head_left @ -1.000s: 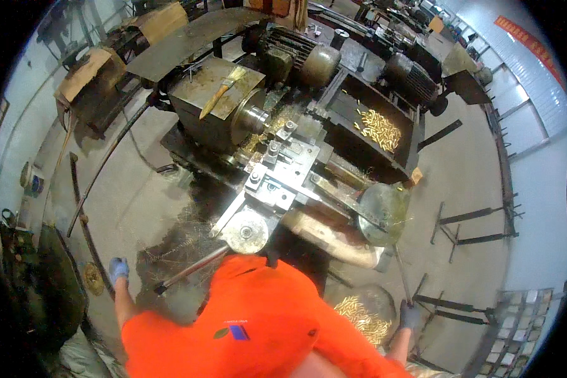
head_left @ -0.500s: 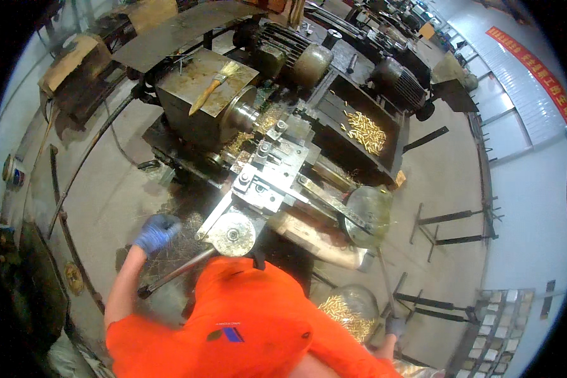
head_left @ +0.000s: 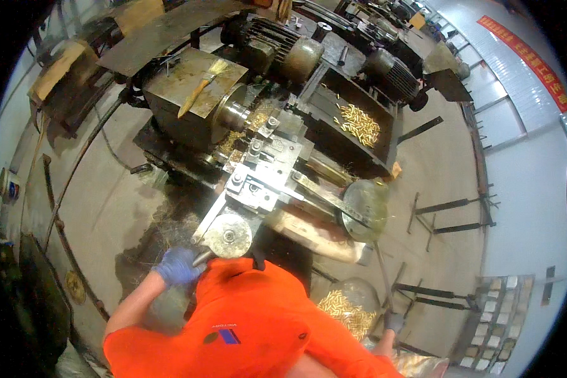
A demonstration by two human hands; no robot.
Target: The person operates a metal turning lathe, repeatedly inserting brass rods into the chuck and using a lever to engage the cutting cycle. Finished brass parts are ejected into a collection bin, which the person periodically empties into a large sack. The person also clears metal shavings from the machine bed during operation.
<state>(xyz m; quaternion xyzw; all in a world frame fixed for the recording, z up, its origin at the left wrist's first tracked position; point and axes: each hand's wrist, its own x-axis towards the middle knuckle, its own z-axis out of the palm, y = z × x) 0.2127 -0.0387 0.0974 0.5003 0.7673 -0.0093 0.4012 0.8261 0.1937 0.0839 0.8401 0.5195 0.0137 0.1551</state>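
My left hand (head_left: 177, 267), in a blue glove, is closed around a metal lever (head_left: 201, 257) beside the round disc (head_left: 230, 235) on the near end of a lathe-like machine (head_left: 277, 151). Most of the lever is hidden by the hand. At the lower right, my right hand (head_left: 394, 322), in a grey glove, is closed at the bottom of a long thin rod (head_left: 382, 271). That rod runs up toward a round metal plate (head_left: 364, 211). Left of my right hand is a pan (head_left: 359, 291) with many small brass-coloured pieces (head_left: 346, 313).
A brush (head_left: 203, 88) lies on the machine's headstock (head_left: 170, 82). More brass pieces (head_left: 359, 125) lie in a dark metal tray (head_left: 321, 120) behind. Motors (head_left: 283, 47) stand at the back. Black metal stands (head_left: 444, 206) are on the right, a long bar (head_left: 75, 183) on the left.
My left hand has come down and right onto the lever and closed on it. The lever's free end no longer shows at the lower left. My right hand has stayed by the rod.
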